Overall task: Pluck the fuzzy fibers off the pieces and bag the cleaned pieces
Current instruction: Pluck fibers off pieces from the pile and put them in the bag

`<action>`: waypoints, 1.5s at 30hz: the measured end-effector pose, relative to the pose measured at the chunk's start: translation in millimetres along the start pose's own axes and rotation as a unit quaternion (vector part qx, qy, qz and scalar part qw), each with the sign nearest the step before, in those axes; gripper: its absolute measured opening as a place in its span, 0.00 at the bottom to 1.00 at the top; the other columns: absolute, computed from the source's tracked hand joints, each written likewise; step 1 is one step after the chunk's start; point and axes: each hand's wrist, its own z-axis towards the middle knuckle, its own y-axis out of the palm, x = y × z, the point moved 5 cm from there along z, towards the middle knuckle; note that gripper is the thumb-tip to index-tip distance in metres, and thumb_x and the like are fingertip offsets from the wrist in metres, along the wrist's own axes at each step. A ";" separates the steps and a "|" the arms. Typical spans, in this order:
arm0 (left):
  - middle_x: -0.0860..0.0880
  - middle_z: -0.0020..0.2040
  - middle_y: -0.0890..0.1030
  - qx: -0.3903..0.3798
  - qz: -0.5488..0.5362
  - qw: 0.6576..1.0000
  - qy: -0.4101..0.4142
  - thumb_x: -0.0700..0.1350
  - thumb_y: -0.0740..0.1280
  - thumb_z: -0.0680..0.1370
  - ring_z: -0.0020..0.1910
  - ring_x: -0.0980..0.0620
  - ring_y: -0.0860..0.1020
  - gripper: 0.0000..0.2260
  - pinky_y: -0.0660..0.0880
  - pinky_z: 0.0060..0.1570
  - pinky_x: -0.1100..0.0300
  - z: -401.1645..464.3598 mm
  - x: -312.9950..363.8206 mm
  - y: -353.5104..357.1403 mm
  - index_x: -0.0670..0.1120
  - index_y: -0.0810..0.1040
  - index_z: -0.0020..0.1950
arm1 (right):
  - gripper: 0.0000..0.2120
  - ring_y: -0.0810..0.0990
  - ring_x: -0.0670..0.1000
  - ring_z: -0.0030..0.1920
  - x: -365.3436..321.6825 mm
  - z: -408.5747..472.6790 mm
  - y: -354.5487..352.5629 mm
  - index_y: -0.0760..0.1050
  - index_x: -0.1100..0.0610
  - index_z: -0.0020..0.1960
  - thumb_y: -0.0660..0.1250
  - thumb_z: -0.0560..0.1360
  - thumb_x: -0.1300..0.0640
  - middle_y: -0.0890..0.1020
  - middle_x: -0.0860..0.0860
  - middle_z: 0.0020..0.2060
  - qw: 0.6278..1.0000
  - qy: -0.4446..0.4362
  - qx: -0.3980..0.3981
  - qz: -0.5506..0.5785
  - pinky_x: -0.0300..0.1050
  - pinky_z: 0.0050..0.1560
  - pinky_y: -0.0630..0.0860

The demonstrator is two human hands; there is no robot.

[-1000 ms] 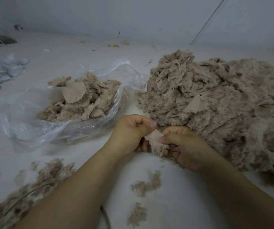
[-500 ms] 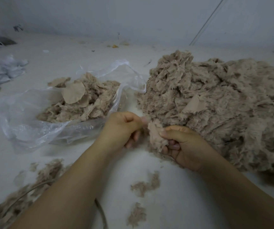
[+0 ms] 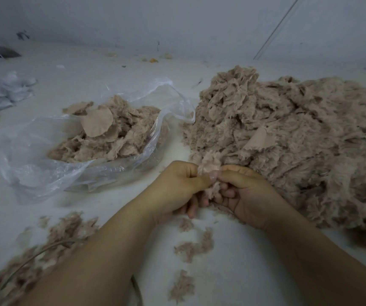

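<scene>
Beside the fuzzy heap, left hand, right hand pinching one piece

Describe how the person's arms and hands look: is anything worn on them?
Both forearms are bare, with no sleeves in view. The left hand and right hand wear no gloves, and no rings, watch or bracelet are visible. The fingernails look short and unpainted.

Dim, flat light with a cool grey cast; its source cannot be told. Shadows are soft and faint. Weak glare glints on the clear plastic bag. Wide-angle bending curves the edges. The loose fluff at lower left looks smeared, perhaps motion blur.
</scene>
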 end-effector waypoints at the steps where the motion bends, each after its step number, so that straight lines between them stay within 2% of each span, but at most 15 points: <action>1: 0.41 0.30 0.79 0.004 -0.020 1.000 -0.009 0.47 0.68 0.80 0.17 0.52 0.71 0.18 0.60 0.17 0.67 1.0 -1.8 -1.8 0.29 0.77 0.48 | 0.11 0.66 0.43 0.21 0.0 -0.1 -0.8 0.73 0.60 0.32 0.68 0.73 0.64 0.69 0.50 0.23 1.000 0.003 0.006 0.004 0.38 0.28 0.77; 5: 0.45 0.26 0.76 -0.039 -0.034 0.998 -0.023 0.41 0.71 0.77 0.17 0.54 0.70 0.09 0.60 0.16 0.68 -2.1 0.0 -5.6 0.45 0.82 0.36 | 0.07 0.67 0.43 0.20 -1.0 -3.1 2.9 0.75 0.57 0.31 0.70 0.65 0.58 0.69 0.49 0.22 1.000 0.010 0.002 0.010 0.38 0.28 0.77; 8: 0.44 0.26 0.76 -0.024 -0.073 0.997 -0.015 0.39 0.69 0.78 0.17 0.52 0.71 0.09 0.62 0.16 0.67 -3.3 2.9 -2.9 0.44 0.80 0.37 | 0.03 0.73 0.43 0.22 -1.1 -4.0 5.2 0.80 0.59 0.36 0.70 0.67 0.59 0.74 0.49 0.23 1.000 0.013 -0.017 -0.017 0.37 0.28 0.77; 11: 0.43 0.27 0.76 0.053 -0.145 0.988 0.006 0.41 0.64 0.81 0.19 0.49 0.72 0.10 0.64 0.16 0.65 0.4 3.1 -6.8 0.42 0.73 0.40 | 0.18 0.66 0.42 0.20 0.2 -1.3 2.4 0.80 0.54 0.28 0.66 0.76 0.64 0.68 0.48 0.23 1.000 0.014 -0.017 -0.011 0.37 0.28 0.76; 14: 0.41 0.30 0.78 0.045 -0.163 0.986 0.011 0.44 0.63 0.81 0.18 0.48 0.73 0.09 0.64 0.16 0.65 0.8 2.4 -4.0 0.42 0.72 0.43 | 0.22 0.66 0.42 0.21 0.5 -0.7 1.2 0.79 0.54 0.28 0.63 0.78 0.65 0.68 0.50 0.24 1.000 0.008 -0.010 -0.011 0.37 0.29 0.77; 18: 0.41 0.27 0.76 0.012 -0.138 0.990 0.023 0.38 0.70 0.77 0.16 0.50 0.70 0.04 0.61 0.16 0.67 0.6 1.7 -2.0 0.41 0.76 0.44 | 0.07 0.68 0.43 0.21 -0.9 0.9 -1.6 0.78 0.60 0.36 0.68 0.72 0.60 0.70 0.51 0.24 1.000 0.001 -0.010 0.007 0.37 0.28 0.76; 22: 0.40 0.26 0.76 -0.009 -0.146 0.989 0.015 0.38 0.73 0.72 0.15 0.51 0.70 0.06 0.61 0.15 0.68 -0.1 1.2 -1.7 0.41 0.76 0.40 | 0.14 0.80 0.52 0.36 1.3 0.7 -3.3 0.78 0.68 0.53 0.68 0.74 0.58 0.81 0.61 0.38 0.998 0.000 -0.014 -0.060 0.36 0.29 0.74; 24: 0.40 0.26 0.77 -0.002 -0.159 0.987 0.011 0.40 0.73 0.70 0.16 0.50 0.71 0.07 0.63 0.15 0.67 -0.6 3.6 -4.8 0.42 0.75 0.38 | 0.07 0.81 0.51 0.34 0.9 1.4 -5.9 0.80 0.66 0.48 0.66 0.76 0.62 0.83 0.59 0.37 0.999 -0.003 0.009 -0.049 0.35 0.27 0.74; 29: 0.40 0.28 0.78 0.045 -0.189 0.981 0.013 0.37 0.71 0.70 0.19 0.49 0.75 0.09 0.68 0.17 0.64 1.2 4.6 -19.6 0.39 0.71 0.41 | 0.12 0.74 0.46 0.25 -1.2 4.7 -8.0 0.80 0.62 0.34 0.64 0.75 0.68 0.79 0.57 0.31 0.999 -0.013 0.027 0.012 0.35 0.20 0.67; 32: 0.41 0.26 0.77 0.016 -0.133 0.991 0.019 0.41 0.74 0.69 0.17 0.51 0.72 0.09 0.64 0.16 0.67 -0.7 2.7 -10.6 0.39 0.76 0.37 | 0.10 0.82 0.57 0.38 -3.5 -0.2 1.6 0.80 0.68 0.43 0.66 0.73 0.61 0.82 0.64 0.37 0.999 -0.019 -0.039 -0.021 0.49 0.44 0.82; 33: 0.42 0.26 0.77 0.012 -0.121 0.992 0.016 0.41 0.75 0.70 0.16 0.52 0.71 0.08 0.63 0.16 0.68 -0.7 1.3 -7.6 0.40 0.78 0.37 | 0.13 0.82 0.62 0.45 -3.0 -1.9 3.3 0.78 0.70 0.47 0.67 0.74 0.58 0.82 0.67 0.41 0.998 -0.016 -0.052 -0.044 0.57 0.56 0.79; 35: 0.43 0.26 0.77 0.015 -0.116 0.993 0.008 0.42 0.74 0.71 0.16 0.53 0.70 0.07 0.62 0.16 0.68 -0.2 -0.3 -5.7 0.39 0.80 0.37 | 0.16 0.78 0.68 0.51 -1.6 -3.6 3.0 0.76 0.70 0.50 0.68 0.74 0.56 0.80 0.70 0.45 0.997 -0.014 -0.045 -0.059 0.64 0.62 0.71; 38: 0.42 0.27 0.77 0.012 -0.125 0.992 0.009 0.45 0.72 0.71 0.16 0.52 0.71 0.16 0.63 0.16 0.67 -0.4 2.7 -9.6 0.30 0.79 0.42 | 0.17 0.75 0.69 0.50 -0.7 -1.8 0.0 0.74 0.73 0.51 0.67 0.74 0.57 0.76 0.77 0.48 0.997 -0.016 -0.021 -0.070 0.68 0.58 0.70; 42: 0.43 0.23 0.75 -0.006 -0.091 0.996 0.005 0.42 0.69 0.76 0.16 0.53 0.70 0.15 0.63 0.16 0.67 -4.0 6.8 -19.3 0.37 0.78 0.31 | 0.15 0.80 0.54 0.32 -0.8 -0.7 -2.0 0.76 0.67 0.44 0.70 0.67 0.55 0.81 0.63 0.36 0.997 -0.021 -0.016 -0.071 0.44 0.33 0.79; 45: 0.43 0.22 0.74 -0.005 -0.059 0.998 -0.005 0.39 0.67 0.78 0.14 0.53 0.69 0.17 0.62 0.16 0.68 -6.2 5.3 -25.7 0.39 0.76 0.29 | 0.11 0.77 0.49 0.25 -0.3 -1.7 0.6 0.77 0.65 0.39 0.70 0.67 0.56 0.80 0.57 0.28 0.998 -0.015 -0.016 -0.064 0.39 0.26 0.76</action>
